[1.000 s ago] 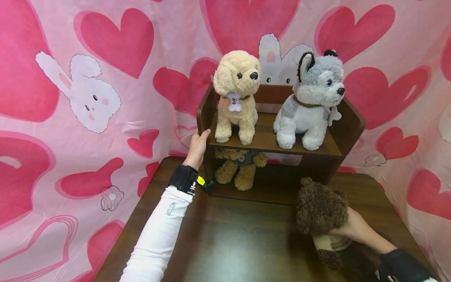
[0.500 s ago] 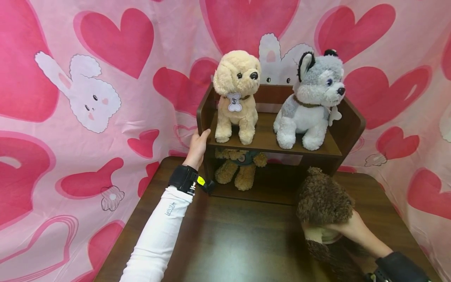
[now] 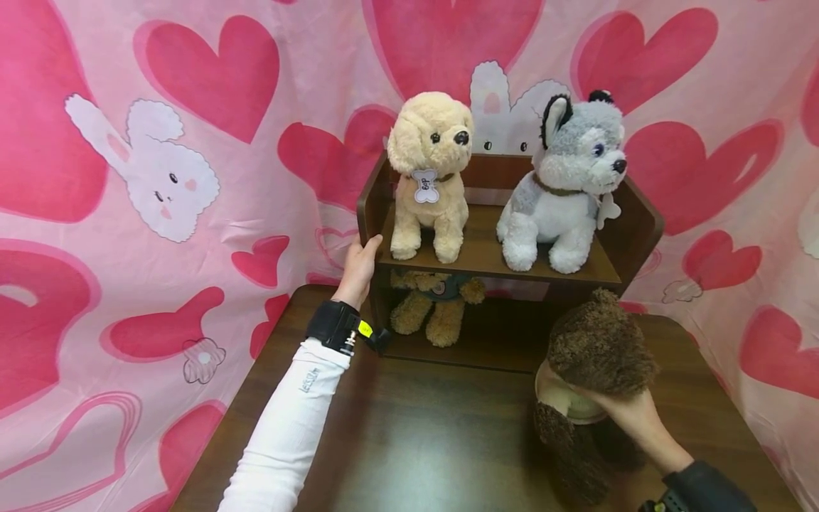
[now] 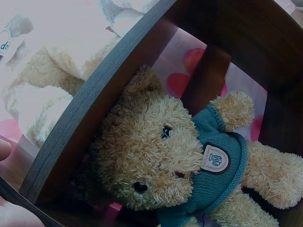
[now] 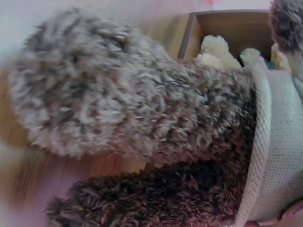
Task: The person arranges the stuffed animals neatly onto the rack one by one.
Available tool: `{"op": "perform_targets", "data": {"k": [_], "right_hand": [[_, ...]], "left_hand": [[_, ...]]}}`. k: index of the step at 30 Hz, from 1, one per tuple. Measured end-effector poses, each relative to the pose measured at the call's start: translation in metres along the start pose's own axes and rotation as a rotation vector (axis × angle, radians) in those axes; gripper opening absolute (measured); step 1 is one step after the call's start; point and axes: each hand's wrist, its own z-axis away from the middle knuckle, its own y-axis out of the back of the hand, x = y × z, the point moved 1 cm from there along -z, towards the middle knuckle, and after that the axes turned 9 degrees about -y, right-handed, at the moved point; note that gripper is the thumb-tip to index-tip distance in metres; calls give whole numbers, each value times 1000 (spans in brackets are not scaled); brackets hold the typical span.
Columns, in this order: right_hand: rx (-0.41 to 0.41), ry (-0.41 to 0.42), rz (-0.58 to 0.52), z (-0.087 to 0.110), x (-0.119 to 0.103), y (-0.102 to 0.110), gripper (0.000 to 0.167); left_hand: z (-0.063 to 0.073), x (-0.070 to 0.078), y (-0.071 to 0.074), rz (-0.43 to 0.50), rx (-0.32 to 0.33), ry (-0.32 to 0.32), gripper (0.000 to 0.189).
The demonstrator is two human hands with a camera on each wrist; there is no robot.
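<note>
My right hand (image 3: 630, 416) grips a brown teddy bear (image 3: 601, 345) around the neck, just in front of the right side of a small wooden shelf (image 3: 486, 269). The bear wears a cream knitted sweater (image 5: 281, 146), and its shaggy legs (image 5: 137, 109) fill the right wrist view; its face is hidden from the head camera. My left hand (image 3: 360, 270) holds the shelf's left side panel, thumb at the front edge. On the lower level, at the left, sits a tan teddy bear (image 4: 147, 146) in a green sweater (image 4: 208, 165).
On the upper level sit a cream plush puppy (image 3: 429, 178) with a bone-shaped tag and, to its right, a grey-and-white plush husky (image 3: 563, 192). The shelf stands at the back of a dark wooden table (image 3: 422, 427). A pink heart-print curtain (image 3: 243, 178) hangs behind.
The brown bear, in my right hand, has risen slightly, shifted right and tipped more upright, its legs now hanging down. My left hand and the shelf stay in place.
</note>
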Motion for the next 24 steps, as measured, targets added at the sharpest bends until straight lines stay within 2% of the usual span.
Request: {"op": "perform_targets", "data": {"k": [3, 6, 10, 17, 21, 24], "right_hand": [[63, -16, -89, -1, -3, -5, 79], [97, 18, -226, -1, -5, -11, 73], [102, 33, -431, -1, -8, -18, 67], [235, -61, -574, -5, -16, -30, 66], [269, -44, -716, -8, -22, -37, 65], [290, -26, -771, -9, -27, -41, 63]], "left_hand": [[0, 0, 0, -3, -5, 4, 46], [0, 0, 0, 0, -4, 7, 47], [0, 0, -1, 3, -3, 2, 48], [0, 0, -1, 12, -6, 5, 47], [0, 1, -1, 19, -11, 3, 47], [-1, 0, -1, 21, -3, -4, 45]]}}
